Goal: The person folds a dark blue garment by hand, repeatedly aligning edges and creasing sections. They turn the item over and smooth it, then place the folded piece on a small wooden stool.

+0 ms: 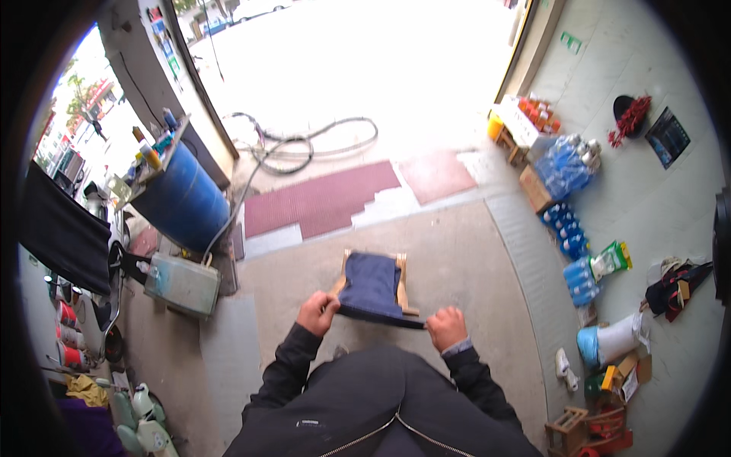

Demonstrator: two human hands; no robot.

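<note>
Navy stool seat (371,286) between both hands' grips

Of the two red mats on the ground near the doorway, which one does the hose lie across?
The larger, darker red mat on the left; the grey hose crosses its left end. The smaller, paler red mat to its right has no hose on it.

Matt navy cloth seat (371,286) on a pale wooden frame (401,283).

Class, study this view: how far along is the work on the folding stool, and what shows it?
Done: the wooden frame already carries the dark blue fabric seat. In hand: the left hand and right hand each grip an end of the seat's near edge, pulled taut. Left: whether the stool is fully opened cannot be told; it is not set down.
</note>
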